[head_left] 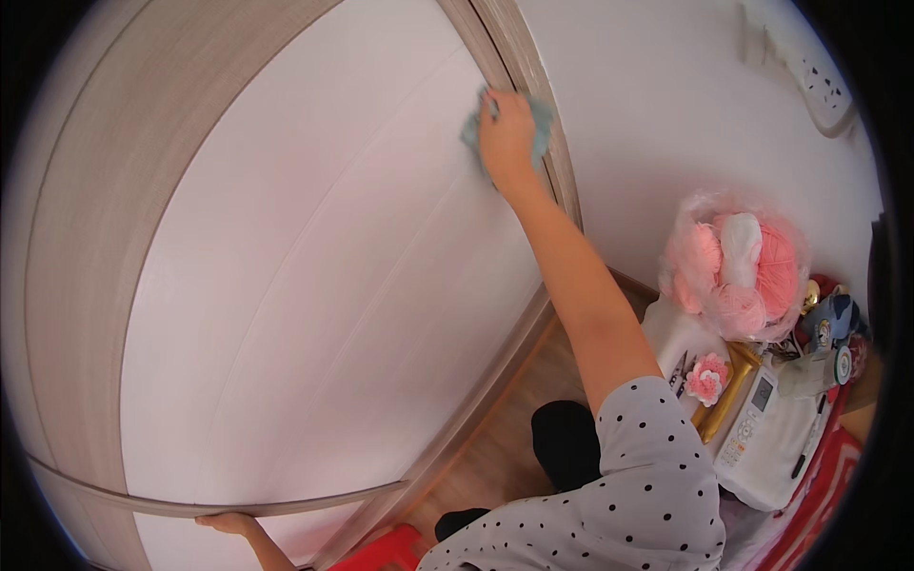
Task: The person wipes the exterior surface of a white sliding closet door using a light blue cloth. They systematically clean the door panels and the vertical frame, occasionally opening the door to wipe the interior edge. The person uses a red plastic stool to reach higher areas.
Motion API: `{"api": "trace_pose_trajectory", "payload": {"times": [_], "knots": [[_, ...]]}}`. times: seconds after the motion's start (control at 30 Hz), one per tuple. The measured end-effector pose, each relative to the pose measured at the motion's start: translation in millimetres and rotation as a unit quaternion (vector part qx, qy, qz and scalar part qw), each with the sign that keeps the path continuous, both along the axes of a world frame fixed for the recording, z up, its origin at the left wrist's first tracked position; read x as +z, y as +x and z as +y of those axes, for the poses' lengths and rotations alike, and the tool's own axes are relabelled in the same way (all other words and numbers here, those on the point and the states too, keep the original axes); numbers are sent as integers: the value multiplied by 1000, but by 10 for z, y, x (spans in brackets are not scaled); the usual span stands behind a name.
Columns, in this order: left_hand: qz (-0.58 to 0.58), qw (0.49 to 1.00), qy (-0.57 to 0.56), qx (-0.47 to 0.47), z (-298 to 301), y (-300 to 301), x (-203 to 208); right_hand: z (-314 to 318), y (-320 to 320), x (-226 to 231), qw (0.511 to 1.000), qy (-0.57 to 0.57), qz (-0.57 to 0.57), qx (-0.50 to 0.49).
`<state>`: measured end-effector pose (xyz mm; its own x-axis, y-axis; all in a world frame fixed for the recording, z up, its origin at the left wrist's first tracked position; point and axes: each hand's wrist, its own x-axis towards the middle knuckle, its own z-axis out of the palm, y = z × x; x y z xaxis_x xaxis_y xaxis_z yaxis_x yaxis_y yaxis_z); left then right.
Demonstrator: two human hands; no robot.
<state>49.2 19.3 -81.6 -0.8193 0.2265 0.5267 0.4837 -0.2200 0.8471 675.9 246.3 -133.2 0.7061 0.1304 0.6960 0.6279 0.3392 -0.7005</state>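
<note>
My right hand is closed around a blue-green cloth and presses it against the upper right part of a white door panel. The cloth reaches the wood-toned frame along the panel's right side and sticks out on both sides of the hand. At the lower left, my left hand grips the narrow wooden edge of the door from beneath. Part of its fingers is hidden behind that edge.
At right, a plastic bag of pink yarn sits above a pink crocheted flower, a white remote control and a lidded jar. A white power strip hangs on the wall. Something red lies on the wooden floor.
</note>
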Motion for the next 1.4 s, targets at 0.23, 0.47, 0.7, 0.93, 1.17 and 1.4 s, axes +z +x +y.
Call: {"api": "trace_pose_trajectory", "payload": {"times": [0.23,0.47,0.7,0.93,1.17,1.4], "knots": [[7,998,38,-40,-14,-209,-38,-258,-226,-623,976,-48,194,89],[20,1000,7,-9,-21,-106,-13,10,-359,378,994,92,-27,54],[-4,999,19,-26,-32,-170,-7,209,-179,1497,977,133,-161,-49],[14,999,30,-12,-25,-37,-3,38,-140,466,996,13,-86,-34],[16,999,28,-18,-45,-238,-63,3,-296,563,996,34,-82,-26],[-8,999,41,-33,6,-156,-30,190,-16,1099,979,124,-156,-52]]}}
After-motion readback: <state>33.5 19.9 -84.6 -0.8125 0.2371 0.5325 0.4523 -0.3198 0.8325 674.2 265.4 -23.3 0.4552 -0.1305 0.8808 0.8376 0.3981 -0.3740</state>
